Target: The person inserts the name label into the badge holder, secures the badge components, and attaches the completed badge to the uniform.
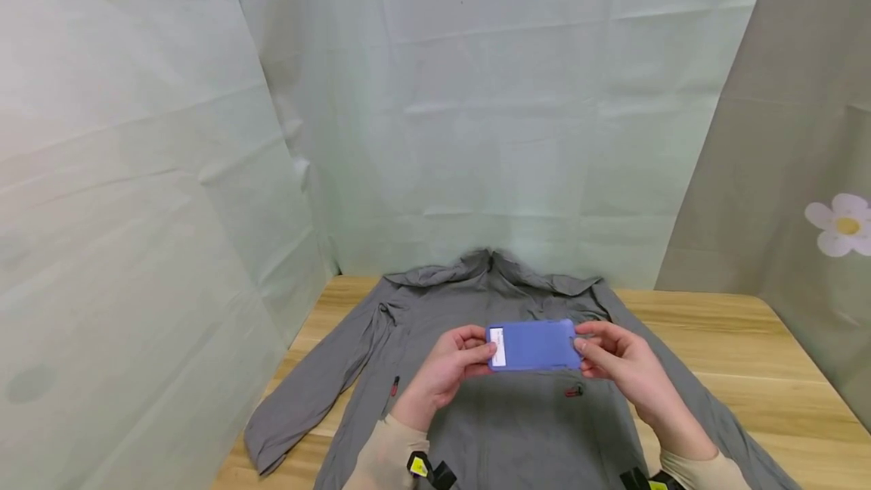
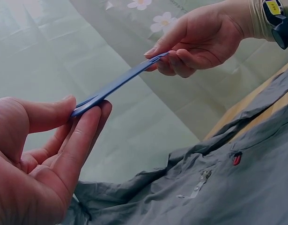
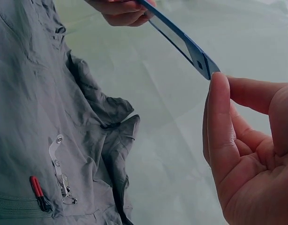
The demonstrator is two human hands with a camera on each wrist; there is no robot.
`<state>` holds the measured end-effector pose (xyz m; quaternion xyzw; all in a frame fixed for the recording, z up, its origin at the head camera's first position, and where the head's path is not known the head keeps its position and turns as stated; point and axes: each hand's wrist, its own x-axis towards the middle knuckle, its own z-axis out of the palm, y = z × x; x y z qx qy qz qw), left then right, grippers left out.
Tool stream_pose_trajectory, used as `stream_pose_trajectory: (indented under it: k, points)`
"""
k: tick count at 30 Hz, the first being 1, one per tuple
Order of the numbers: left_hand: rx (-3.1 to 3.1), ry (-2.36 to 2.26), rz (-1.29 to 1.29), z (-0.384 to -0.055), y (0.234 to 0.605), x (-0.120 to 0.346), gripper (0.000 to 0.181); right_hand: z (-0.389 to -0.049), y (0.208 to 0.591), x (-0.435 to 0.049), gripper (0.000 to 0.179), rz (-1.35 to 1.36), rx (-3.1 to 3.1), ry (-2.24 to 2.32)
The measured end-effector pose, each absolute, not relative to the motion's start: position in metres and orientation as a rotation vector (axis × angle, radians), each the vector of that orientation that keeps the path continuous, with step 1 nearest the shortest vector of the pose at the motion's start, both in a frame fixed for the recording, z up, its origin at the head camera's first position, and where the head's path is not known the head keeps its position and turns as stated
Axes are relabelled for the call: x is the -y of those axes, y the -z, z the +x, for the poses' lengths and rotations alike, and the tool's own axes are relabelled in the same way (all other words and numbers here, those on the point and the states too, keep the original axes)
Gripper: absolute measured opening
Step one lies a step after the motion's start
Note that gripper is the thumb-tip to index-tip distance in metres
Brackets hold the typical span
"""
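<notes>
A flat blue badge holder (image 1: 537, 346) with a white label at its left end is held level above a grey jacket (image 1: 490, 422). My left hand (image 1: 449, 365) pinches its left end between thumb and fingers. The right hand (image 1: 622, 361) pinches the opposite end. Seen edge-on in the left wrist view, the badge holder (image 2: 118, 84) is thin and spans both hands. A slot shows near the right-hand end of the badge holder (image 3: 190, 47) in the right wrist view. Beneath, a badge clip with a clear strap (image 3: 57, 157) lies on the jacket near a red zipper pull (image 3: 36, 186).
The jacket lies spread on a wooden table (image 1: 755, 354), collar toward the back and one sleeve (image 1: 299, 407) out to the left. Another red zipper pull (image 1: 395, 386) is on its left side. Pale cloth walls (image 1: 510, 134) stand behind and at the sides.
</notes>
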<state>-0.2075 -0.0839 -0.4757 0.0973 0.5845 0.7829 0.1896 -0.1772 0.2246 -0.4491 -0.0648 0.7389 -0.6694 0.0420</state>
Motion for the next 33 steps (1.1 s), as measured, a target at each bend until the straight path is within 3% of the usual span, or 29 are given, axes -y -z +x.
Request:
stream_pose_trajectory:
  k: [33]
  points:
    - [-1.634,-2.211,0.268,-0.2085,0.4753,0.0826,0.016,-0.1767,0.4474,-0.2242,0.044,-0.206,-2.241,2.033]
